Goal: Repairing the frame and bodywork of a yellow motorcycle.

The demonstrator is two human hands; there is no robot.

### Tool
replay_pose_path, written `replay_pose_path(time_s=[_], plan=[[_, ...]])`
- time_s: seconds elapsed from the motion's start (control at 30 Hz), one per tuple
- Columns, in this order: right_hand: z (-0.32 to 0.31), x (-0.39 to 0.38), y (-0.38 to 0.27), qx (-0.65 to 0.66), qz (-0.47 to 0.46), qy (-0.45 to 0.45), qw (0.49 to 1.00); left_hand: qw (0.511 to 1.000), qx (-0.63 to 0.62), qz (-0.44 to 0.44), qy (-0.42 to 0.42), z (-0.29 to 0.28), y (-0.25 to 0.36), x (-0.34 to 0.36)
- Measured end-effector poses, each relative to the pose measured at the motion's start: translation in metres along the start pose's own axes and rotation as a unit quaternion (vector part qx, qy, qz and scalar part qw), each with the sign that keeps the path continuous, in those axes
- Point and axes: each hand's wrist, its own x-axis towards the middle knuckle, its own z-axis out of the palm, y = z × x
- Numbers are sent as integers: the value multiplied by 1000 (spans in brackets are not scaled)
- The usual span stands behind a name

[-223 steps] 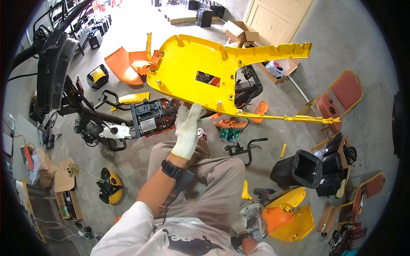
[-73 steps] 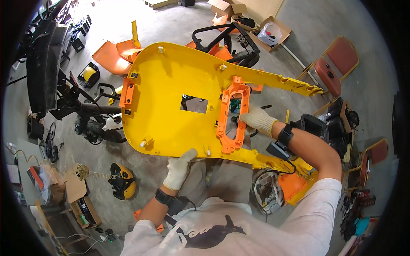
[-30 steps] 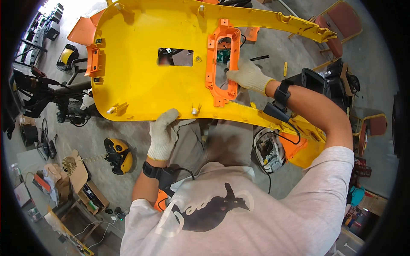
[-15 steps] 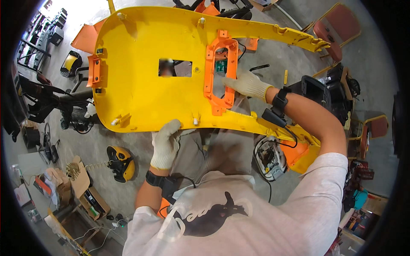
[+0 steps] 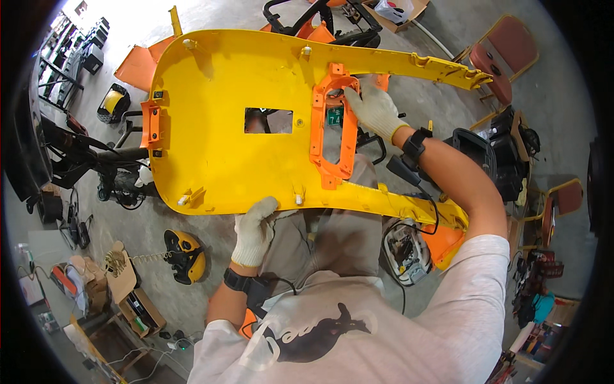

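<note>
Fingers of the left hand (image 5: 254, 229) curl in a white knit glove around the near edge of the big yellow panel (image 5: 217, 121), thumb on top, gripping it at the lower middle of the frame. The right hand (image 5: 374, 110), gloved the same, lies with its fingers fairly flat and spread against the orange bracket (image 5: 332, 128) — pressing on its upper right side rather than closed round it. How firmly the tips bear I cannot tell.

That panel fills the upper half of the frame, held up over the person's lap with its inner face turned to the camera. It has a rectangular cut-out (image 5: 268, 120) near its centre and a smaller orange clip (image 5: 152, 127) on its left edge. A long yellow arm runs off to the upper right, and a second one down to the lower right.

To do this well, I judge the left hand should keep the panel steady and level while the right works the bracket, pushing square to the surface — a slanted push could flex the thin shell or stress its small mounting posts.

Lower left on the concrete floor (image 5: 563, 77) lies a yellow-and-black housing (image 5: 185, 255); a brown chair (image 5: 495, 61) stands upper right.
</note>
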Motion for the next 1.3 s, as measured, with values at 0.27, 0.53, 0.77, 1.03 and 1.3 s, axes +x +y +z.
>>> replay_pose_path(time_s=[0.27, 0.53, 0.77, 1.03, 1.3], plan=[[-31, 5, -21, -70, -105, 114, 985, 1000, -5, 9, 19, -9, -4, 4], [-54, 32, -41, -296, -275, 182, 896, 1000, -26, 11, -2, 4, 3, -2], [-50, 38, -41, -264, -229, 130, 928, 1000, -16, 0, -13, -11, -3, 2], [-52, 33, -52, -263, -197, 110, 938, 1000, 4, 23, -21, -25, -9, 0], [-74, 49, -21, -126, -247, 25, 960, 1000, 0, -9, -10, -7, 0, -1]])
